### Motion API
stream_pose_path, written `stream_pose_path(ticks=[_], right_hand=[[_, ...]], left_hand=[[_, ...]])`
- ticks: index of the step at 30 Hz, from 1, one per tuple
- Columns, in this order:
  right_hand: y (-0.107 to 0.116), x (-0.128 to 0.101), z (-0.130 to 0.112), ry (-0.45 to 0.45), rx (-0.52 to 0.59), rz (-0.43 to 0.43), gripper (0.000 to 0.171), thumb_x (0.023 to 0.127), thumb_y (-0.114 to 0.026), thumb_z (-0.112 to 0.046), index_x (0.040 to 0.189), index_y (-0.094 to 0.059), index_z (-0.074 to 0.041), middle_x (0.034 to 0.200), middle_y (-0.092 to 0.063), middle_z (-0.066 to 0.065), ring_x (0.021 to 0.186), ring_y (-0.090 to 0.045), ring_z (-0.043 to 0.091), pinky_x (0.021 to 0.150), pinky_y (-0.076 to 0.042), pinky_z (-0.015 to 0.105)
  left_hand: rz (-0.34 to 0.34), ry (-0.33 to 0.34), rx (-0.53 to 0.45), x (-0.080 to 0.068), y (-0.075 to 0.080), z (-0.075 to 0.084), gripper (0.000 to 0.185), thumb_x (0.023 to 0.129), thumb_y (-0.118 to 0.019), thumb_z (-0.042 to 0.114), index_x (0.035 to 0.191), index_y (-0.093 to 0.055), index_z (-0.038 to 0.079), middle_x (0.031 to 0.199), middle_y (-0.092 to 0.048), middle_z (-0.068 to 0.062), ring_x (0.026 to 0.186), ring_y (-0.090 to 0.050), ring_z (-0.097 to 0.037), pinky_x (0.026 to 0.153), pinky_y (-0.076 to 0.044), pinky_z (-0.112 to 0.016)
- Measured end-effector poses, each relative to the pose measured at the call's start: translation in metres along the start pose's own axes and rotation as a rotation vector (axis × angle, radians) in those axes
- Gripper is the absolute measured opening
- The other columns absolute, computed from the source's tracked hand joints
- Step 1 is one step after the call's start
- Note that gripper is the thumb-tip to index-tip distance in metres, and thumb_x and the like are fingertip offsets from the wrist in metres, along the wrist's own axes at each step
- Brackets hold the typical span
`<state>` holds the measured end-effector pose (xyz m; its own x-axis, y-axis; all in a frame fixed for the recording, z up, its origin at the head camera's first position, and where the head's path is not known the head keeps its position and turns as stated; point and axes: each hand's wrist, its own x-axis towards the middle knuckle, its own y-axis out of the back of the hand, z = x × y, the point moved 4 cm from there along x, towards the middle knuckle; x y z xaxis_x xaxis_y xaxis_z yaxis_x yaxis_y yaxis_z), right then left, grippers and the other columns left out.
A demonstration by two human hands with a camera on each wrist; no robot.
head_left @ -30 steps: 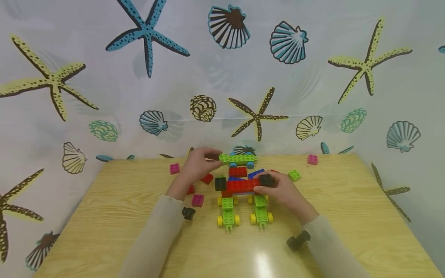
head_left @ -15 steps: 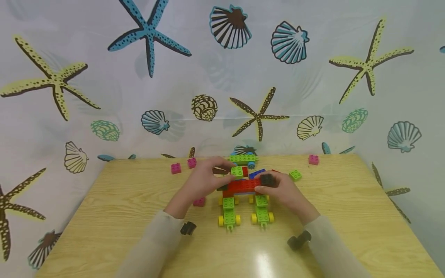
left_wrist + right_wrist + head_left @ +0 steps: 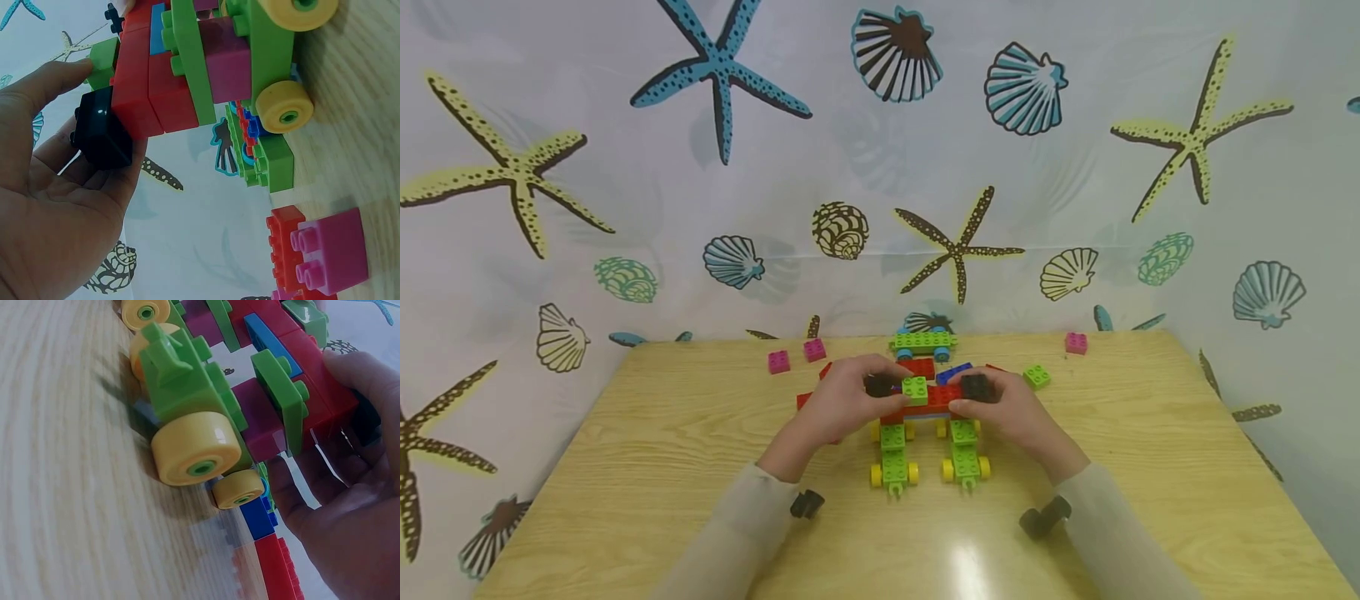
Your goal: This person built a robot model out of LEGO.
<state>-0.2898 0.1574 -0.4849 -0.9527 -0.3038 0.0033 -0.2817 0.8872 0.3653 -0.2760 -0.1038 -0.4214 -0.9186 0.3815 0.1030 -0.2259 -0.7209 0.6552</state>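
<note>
I'm pinching the small green brick [image 3: 914, 389] onto the red bar [image 3: 925, 402] with my left hand [image 3: 838, 406] while my right hand [image 3: 1011, 414] is gripping the bar's black end block [image 3: 976, 387] to steady it.

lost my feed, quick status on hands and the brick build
Left hand pinches green brick on red bar. Right hand grips bar's black end. Nothing blocking.

loose bricks [image 3: 925, 367] crowd behind the model [image 3: 925, 417]; near table [image 3: 625, 500] open
</note>
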Motion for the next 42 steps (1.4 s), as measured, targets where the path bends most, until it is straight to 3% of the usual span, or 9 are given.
stream_pose_path(ticks=[7,16,20,29,42], right_hand=[[-0.0010,-0.0004,-0.0010,-0.002,-0.001,-0.002,0.038,0.100,-0.087,-0.038,0.132,-0.078,-0.019,0.141,-0.074,0.008,0.131,-0.064,0.031,0.123,-0.051,0.057],[0.0005,-0.0012,-0.0032,-0.002,-0.013,0.000,0.038,0.101,-0.086,-0.035,0.133,-0.077,-0.017,0.135,-0.075,0.009,0.124,-0.065,0.029,0.114,-0.054,0.047],[-0.0003,-0.0015,-0.0044,-0.005,-0.008,0.000,0.038,0.101,-0.086,-0.035,0.133,-0.077,-0.016,0.133,-0.075,0.010,0.121,-0.066,0.029,0.111,-0.054,0.044],[-0.0023,-0.0011,-0.0030,-0.016,-0.010,-0.003,0.037,0.102,-0.085,-0.036,0.133,-0.078,-0.019,0.143,-0.074,0.010,0.130,-0.066,0.033,0.121,-0.054,0.058],[-0.0014,-0.0016,-0.0031,-0.021,-0.004,-0.002,0.040,0.101,-0.085,-0.038,0.134,-0.077,-0.017,0.140,-0.074,0.010,0.129,-0.065,0.032,0.120,-0.054,0.056]], left_hand=[[-0.004,0.006,0.023,-0.0002,-0.0003,-0.0002,0.032,0.099,-0.087,0.028,0.130,-0.083,0.020,0.131,-0.079,-0.001,0.118,-0.070,-0.024,0.108,-0.064,-0.049],[-0.028,-0.016,0.056,0.0027,0.0007,0.0062,0.033,0.100,-0.086,0.027,0.131,-0.083,0.017,0.131,-0.079,-0.003,0.120,-0.070,-0.026,0.111,-0.062,-0.051],[-0.027,0.011,0.036,0.0027,0.0011,0.0042,0.031,0.099,-0.087,0.027,0.129,-0.083,0.019,0.132,-0.079,-0.002,0.122,-0.069,-0.026,0.112,-0.062,-0.051],[-0.034,0.027,0.025,0.0030,0.0004,-0.0013,0.031,0.099,-0.088,0.026,0.129,-0.084,0.020,0.133,-0.079,-0.003,0.121,-0.070,-0.027,0.110,-0.063,-0.050],[-0.046,0.058,0.038,0.0028,-0.0010,0.0001,0.033,0.099,-0.087,0.026,0.131,-0.082,0.021,0.139,-0.077,-0.003,0.128,-0.067,-0.028,0.116,-0.060,-0.052]])
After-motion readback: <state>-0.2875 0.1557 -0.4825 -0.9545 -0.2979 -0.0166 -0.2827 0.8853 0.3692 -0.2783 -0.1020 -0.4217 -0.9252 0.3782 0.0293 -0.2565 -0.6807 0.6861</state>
